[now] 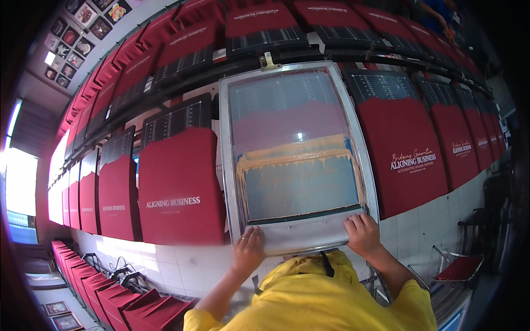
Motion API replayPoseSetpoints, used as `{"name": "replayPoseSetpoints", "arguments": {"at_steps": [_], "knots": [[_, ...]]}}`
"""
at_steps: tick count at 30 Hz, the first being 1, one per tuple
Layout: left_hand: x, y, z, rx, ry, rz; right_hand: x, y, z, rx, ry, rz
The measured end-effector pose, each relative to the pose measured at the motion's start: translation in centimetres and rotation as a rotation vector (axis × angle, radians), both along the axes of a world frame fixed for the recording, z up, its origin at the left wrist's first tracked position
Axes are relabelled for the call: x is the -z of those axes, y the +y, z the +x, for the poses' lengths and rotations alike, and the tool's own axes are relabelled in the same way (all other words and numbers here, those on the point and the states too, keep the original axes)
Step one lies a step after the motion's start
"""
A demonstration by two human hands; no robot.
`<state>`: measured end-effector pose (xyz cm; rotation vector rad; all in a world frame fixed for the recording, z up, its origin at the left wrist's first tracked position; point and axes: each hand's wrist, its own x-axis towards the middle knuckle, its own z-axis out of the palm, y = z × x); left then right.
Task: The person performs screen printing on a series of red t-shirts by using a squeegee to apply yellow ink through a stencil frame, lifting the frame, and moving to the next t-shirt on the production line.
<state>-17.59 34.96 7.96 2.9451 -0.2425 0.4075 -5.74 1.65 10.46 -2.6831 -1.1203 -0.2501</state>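
A silver-edged screen printing frame [353,129] lies over a red shirt panel on a black board, which shows dimly through its mesh. Gold ink [292,154] forms a thick ragged band across the mesh, with streaks down both sides of the blue-grey stencil area [298,187]. At the frame's near left corner, my left hand [249,245] has its fingers curled over the metal edge. My right hand [363,234] is closed over the near right corner in the same way. Between them runs a broad silver bar [301,234]. My palms and thumbs are mostly hidden.
Red shirts on black boards stand in rows on both sides, including one at left [179,187] and one at right [397,143] with white print. A black rail [182,83] runs behind the frame. Low at right is a red-seated chair [462,267]. Another person [436,19] is at far right.
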Motion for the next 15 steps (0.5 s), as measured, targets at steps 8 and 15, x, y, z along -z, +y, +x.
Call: {"name": "replayPoseSetpoints", "arguments": {"at_steps": [8, 15], "knots": [[-1.3, 4.2, 13.3, 0.012, 0.081, 0.005, 0.7, 3.8, 11.9, 0.017, -0.078, -0.006], [-4.8, 5.3, 18.4, -0.038, 0.253, -0.047, -1.2, 5.4, 18.1, 0.015, 0.102, -0.076]]}}
